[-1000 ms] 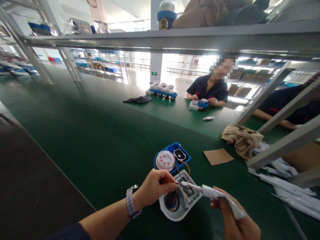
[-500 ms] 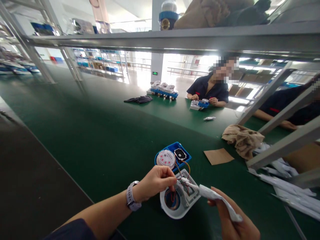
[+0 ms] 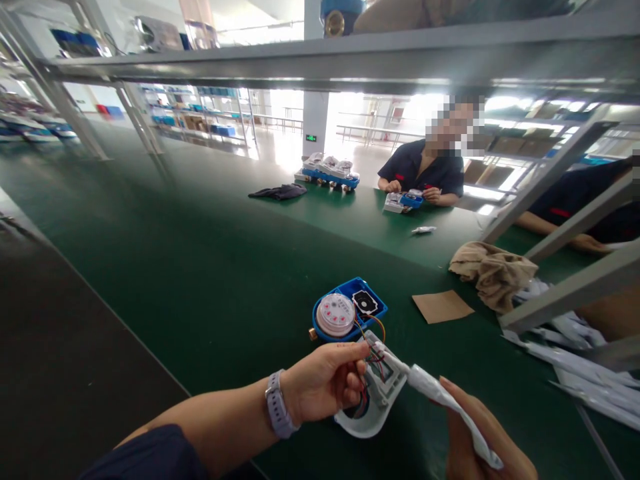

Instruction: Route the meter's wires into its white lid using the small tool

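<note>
A water meter with a blue housing and a round dial lies on the green table. Thin coloured wires run from it to an open light grey cover lying in front. My left hand is over the cover, thumb and fingers pinched on the thin wires. In my right hand is a crumpled white squeeze tube. Its narrow nozzle points left at the wires near my left fingertips. My left hand hides part of the cover's round opening.
A brown paper sheet, a beige cloth and several white tubes lie to the right. A metal shelf crosses overhead. Opposite, a co-worker handles another meter. A dark cloth lies near several meters.
My left hand has turned, its curled fingers now showing, and covers more of the round opening. The view has shifted slightly. The tube still points at the wires.
</note>
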Demonstrator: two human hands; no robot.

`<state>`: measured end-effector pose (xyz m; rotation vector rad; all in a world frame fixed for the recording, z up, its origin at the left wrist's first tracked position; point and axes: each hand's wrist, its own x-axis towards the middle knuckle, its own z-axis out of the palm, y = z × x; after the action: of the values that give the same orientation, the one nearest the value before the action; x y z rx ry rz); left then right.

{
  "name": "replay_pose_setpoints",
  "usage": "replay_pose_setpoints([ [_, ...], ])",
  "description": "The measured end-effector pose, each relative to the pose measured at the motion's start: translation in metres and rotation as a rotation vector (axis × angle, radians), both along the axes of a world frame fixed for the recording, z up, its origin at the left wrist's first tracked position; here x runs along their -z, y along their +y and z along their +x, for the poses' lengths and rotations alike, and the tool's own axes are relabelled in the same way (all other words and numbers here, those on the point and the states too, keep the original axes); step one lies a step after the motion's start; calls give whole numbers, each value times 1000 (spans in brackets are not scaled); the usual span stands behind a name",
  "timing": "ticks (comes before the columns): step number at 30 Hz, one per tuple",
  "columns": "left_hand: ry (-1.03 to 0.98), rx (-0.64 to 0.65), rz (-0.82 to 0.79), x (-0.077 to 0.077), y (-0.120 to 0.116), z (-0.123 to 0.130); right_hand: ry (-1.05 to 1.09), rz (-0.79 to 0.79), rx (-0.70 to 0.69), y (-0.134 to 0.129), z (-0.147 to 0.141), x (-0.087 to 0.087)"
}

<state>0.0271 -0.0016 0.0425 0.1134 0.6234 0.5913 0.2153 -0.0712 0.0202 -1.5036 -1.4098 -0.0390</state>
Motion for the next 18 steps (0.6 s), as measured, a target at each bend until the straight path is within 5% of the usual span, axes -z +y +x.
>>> replay_pose_setpoints([
  [7, -164, -64, -227, -7, -8, 8, -47, 93, -76, 4, 1, 8],
  [18, -275, -84, -266, -3, -15, 12, -86, 62, -55, 4, -3, 4],
])
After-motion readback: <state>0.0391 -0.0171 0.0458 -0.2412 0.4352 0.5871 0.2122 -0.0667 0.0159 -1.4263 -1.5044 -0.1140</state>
